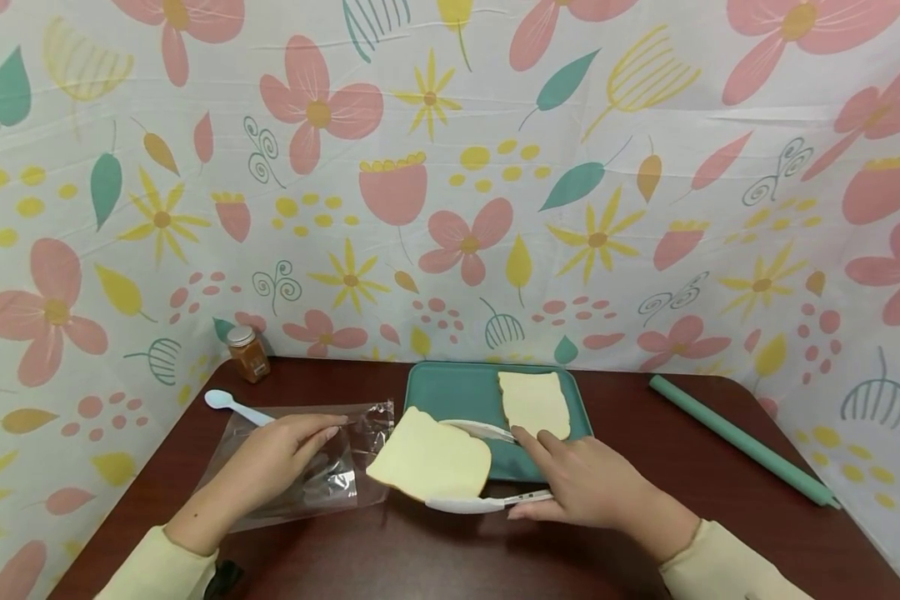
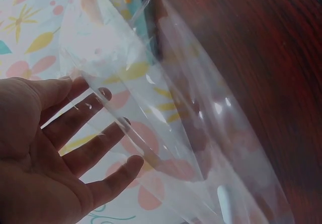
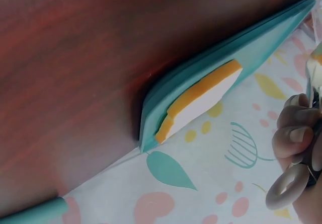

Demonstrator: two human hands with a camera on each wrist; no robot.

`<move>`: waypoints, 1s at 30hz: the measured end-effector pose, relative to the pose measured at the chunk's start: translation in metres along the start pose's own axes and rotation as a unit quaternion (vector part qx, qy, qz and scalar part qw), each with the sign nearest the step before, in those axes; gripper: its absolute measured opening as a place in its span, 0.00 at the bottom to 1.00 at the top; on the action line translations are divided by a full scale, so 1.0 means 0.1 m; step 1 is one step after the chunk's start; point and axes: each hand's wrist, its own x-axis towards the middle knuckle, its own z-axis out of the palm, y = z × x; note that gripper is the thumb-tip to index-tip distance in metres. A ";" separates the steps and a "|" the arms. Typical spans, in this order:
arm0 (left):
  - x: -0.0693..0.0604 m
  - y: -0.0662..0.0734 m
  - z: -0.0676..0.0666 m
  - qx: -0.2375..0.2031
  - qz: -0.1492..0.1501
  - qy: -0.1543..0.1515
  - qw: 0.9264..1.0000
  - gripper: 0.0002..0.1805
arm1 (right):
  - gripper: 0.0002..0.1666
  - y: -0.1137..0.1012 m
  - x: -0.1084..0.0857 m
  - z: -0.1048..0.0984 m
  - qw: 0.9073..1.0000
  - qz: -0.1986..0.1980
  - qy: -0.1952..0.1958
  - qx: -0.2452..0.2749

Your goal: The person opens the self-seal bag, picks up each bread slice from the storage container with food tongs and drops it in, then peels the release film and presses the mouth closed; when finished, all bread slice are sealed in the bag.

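My right hand [image 1: 592, 479] grips a pair of white tongs [image 1: 465, 505], with a loop-shaped handle end [image 3: 288, 188] in the right wrist view. Between the tongs' arms is a slice of bread [image 1: 435, 458], held over the near left part of a teal tray [image 1: 450, 387]. A second bread slice [image 1: 534, 402] lies on the tray's right side. My left hand [image 1: 270, 458] is at a clear plastic bag [image 1: 371, 492]; in the left wrist view its thumb and forefinger pinch the bag's edge [image 2: 151, 148], while the other fingers are spread.
A light blue spoon [image 1: 236, 408] lies at the left, partly hidden by my left hand. Behind it stands a jar [image 1: 249, 354] with a silver lid and orange-brown contents. A green roll [image 1: 742, 440] lies along the table's right side. Flower-printed cloth [image 1: 435, 208] rises behind the table.
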 end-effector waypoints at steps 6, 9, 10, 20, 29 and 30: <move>-0.01 0.00 -0.01 -0.004 0.013 -0.004 1.000 0.16 | 0.60 0.04 0.09 0.01 0.999 -0.019 -0.033 0.003; -0.02 0.00 -0.01 -0.002 0.019 -0.005 1.000 0.16 | 0.60 0.05 0.15 0.01 0.999 -0.035 -0.033 -0.009; -0.02 0.00 -0.01 -0.001 0.022 -0.004 1.000 0.16 | 0.61 0.06 0.17 0.02 0.999 -0.041 -0.031 -0.015; -0.03 -0.02 0.00 0.001 0.038 0.000 0.999 0.16 | 0.59 0.09 0.35 0.03 0.995 -0.088 -0.005 -0.045; -0.04 -0.02 -0.02 0.001 0.046 -0.004 0.999 0.17 | 0.58 0.10 0.45 0.03 0.994 -0.102 -0.025 -0.039; -0.04 -0.02 -0.02 0.001 0.047 -0.005 0.999 0.17 | 0.58 0.10 0.46 0.03 0.994 -0.103 -0.026 -0.040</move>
